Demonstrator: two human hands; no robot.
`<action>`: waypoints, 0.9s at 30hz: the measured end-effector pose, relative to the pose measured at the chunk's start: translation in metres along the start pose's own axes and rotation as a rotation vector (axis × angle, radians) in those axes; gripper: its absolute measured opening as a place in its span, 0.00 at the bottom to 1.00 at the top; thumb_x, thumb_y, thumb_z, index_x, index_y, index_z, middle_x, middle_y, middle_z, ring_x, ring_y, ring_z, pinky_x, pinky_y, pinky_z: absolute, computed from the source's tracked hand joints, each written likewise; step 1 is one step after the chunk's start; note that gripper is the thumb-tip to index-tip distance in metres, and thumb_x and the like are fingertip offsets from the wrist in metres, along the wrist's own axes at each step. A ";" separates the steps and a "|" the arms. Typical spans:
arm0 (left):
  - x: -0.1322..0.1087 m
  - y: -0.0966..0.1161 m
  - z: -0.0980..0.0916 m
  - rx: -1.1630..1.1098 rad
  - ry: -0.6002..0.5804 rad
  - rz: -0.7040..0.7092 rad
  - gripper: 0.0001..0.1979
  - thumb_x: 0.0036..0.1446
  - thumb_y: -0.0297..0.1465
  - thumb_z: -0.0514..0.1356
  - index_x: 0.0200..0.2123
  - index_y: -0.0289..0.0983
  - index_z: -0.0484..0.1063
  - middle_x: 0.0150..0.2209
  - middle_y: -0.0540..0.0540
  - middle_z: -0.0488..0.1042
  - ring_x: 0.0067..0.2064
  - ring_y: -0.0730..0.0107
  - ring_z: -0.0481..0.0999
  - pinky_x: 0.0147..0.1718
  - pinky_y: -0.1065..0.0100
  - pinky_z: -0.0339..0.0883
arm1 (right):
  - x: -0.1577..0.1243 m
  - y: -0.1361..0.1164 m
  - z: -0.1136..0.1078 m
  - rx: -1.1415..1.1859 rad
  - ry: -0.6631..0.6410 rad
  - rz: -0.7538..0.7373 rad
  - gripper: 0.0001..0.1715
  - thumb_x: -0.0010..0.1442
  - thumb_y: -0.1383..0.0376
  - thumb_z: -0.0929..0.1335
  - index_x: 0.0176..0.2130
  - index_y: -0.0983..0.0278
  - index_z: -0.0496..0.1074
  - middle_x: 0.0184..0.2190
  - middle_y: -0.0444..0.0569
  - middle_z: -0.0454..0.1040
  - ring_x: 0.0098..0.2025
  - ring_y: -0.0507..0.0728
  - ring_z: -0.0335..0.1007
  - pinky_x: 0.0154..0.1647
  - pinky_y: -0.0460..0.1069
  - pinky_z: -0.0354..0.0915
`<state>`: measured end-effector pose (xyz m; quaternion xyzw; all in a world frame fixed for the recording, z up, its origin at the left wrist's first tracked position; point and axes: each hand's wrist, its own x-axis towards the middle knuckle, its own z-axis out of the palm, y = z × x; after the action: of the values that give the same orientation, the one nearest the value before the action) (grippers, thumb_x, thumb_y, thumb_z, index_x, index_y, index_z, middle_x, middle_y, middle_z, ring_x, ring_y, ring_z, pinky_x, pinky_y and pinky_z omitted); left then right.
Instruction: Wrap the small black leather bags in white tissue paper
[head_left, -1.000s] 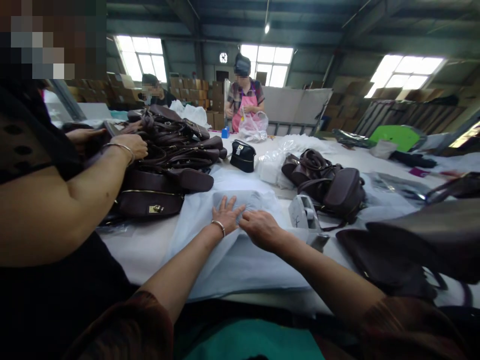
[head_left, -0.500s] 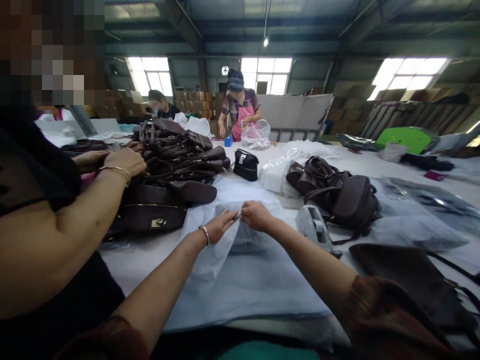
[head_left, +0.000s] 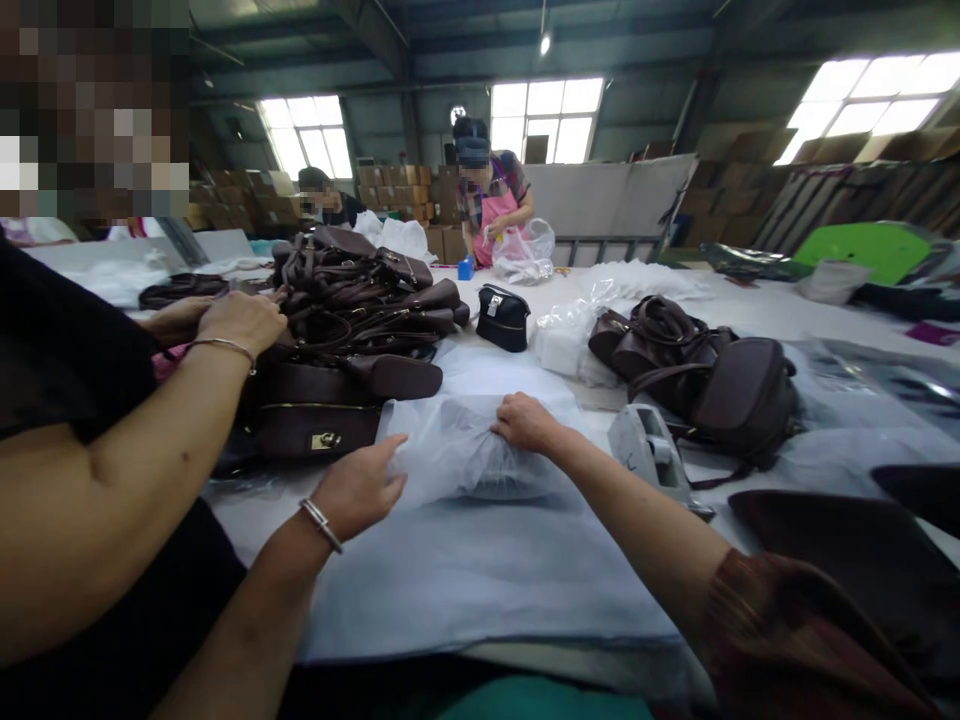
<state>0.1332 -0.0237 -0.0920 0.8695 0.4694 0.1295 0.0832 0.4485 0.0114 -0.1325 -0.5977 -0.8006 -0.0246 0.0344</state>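
Wrapped bundle of pale blue non-woven fabric [head_left: 469,455] lies on the table [head_left: 750,315], beside the tape dispenser [head_left: 651,452]. Right hand [head_left: 526,422] fingers grip its top; left hand [head_left: 360,490] open alongside. Wrapping appears unfinished, unsealed.

What is wrapped inside the pale fabric bag [head_left: 465,455] under the right hand [head_left: 525,420] is veiled, and only a dark shape is made out. The fingertips of that grip are sunk in the folds. The dark bag [head_left: 847,560] right of the grip is cut by the frame's edge. The co-worker's far hand [head_left: 176,318], left of the left hand [head_left: 360,490], is partly hidden behind the nearer one.
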 end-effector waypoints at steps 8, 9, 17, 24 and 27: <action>0.036 -0.053 0.043 -0.069 0.281 -0.367 0.17 0.65 0.39 0.48 0.35 0.37 0.72 0.29 0.46 0.76 0.33 0.64 0.74 0.31 0.69 0.63 | 0.000 0.002 -0.005 0.003 -0.052 0.019 0.20 0.68 0.54 0.66 0.40 0.65 0.81 0.42 0.57 0.78 0.46 0.60 0.72 0.47 0.49 0.62; 0.038 -0.056 0.054 -0.007 0.289 -0.403 0.17 0.66 0.37 0.47 0.38 0.36 0.73 0.31 0.44 0.77 0.34 0.63 0.75 0.32 0.68 0.63 | -0.001 0.002 -0.006 0.004 -0.055 0.021 0.20 0.68 0.54 0.66 0.40 0.65 0.81 0.42 0.57 0.78 0.46 0.60 0.72 0.47 0.49 0.62; 0.027 -0.081 0.082 0.211 0.201 -0.611 0.15 0.66 0.33 0.50 0.47 0.37 0.73 0.38 0.38 0.79 0.37 0.57 0.78 0.34 0.63 0.68 | 0.003 0.006 0.001 0.012 -0.061 0.025 0.22 0.68 0.53 0.65 0.40 0.65 0.81 0.41 0.57 0.79 0.45 0.60 0.72 0.48 0.49 0.62; 0.015 0.031 0.028 0.077 0.634 0.166 0.14 0.66 0.30 0.53 0.51 0.37 0.73 0.45 0.40 0.77 0.47 0.60 0.76 0.50 0.60 0.70 | 0.005 0.009 0.002 0.021 -0.047 0.012 0.22 0.67 0.52 0.66 0.39 0.65 0.81 0.40 0.57 0.79 0.46 0.60 0.72 0.49 0.49 0.62; 0.044 0.074 0.051 -0.058 0.276 0.476 0.13 0.66 0.33 0.54 0.48 0.40 0.75 0.45 0.42 0.77 0.47 0.61 0.76 0.50 0.60 0.70 | 0.006 0.007 0.000 0.028 -0.043 0.020 0.21 0.67 0.52 0.66 0.39 0.65 0.81 0.40 0.56 0.79 0.46 0.60 0.72 0.48 0.49 0.62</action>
<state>0.2302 -0.0280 -0.1141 0.9267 0.2549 0.2759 0.0108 0.4540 0.0190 -0.1319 -0.6053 -0.7955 -0.0001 0.0259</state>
